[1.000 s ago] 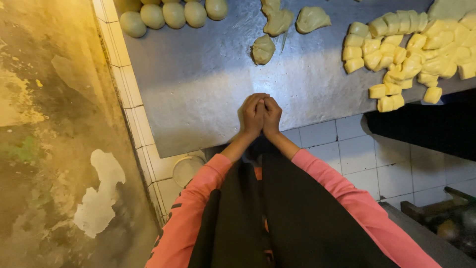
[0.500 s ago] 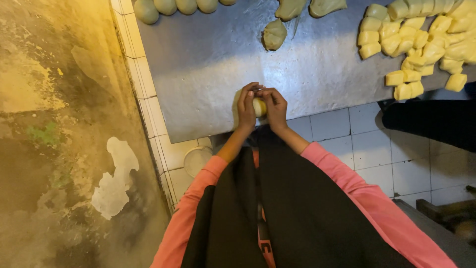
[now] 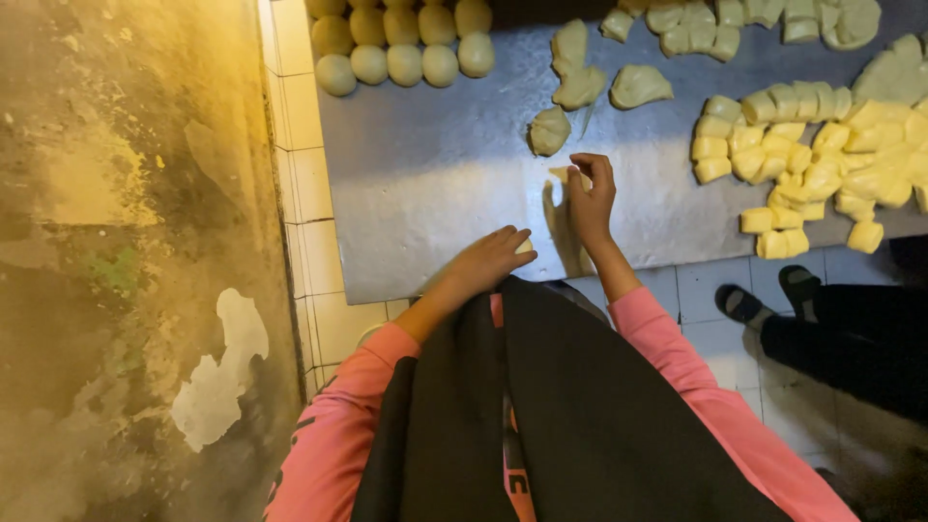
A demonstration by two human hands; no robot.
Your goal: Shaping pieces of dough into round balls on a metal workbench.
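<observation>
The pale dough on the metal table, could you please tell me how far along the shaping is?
Done: a group of smooth round dough balls sits at the metal table's far left. In hand: the left hand covers a small pale piece; the right hand pinches another small dough piece. Left: a large pile of yellowish cut dough chunks lies unshaped at right.

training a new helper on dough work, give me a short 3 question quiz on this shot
1. True or false: the left hand rests on the metal table with a bit of dough under its fingers.
2. What does the right hand hold? A) a knife B) a small dough piece C) a rolling pin
3. Fill in: the rounded dough balls sit in rows at the table's far ____ corner.

Key: 1 true; 2 B; 3 left. The cut dough chunks are heaped on the right, and another person's feet show on the tiled floor beside the table.
</observation>
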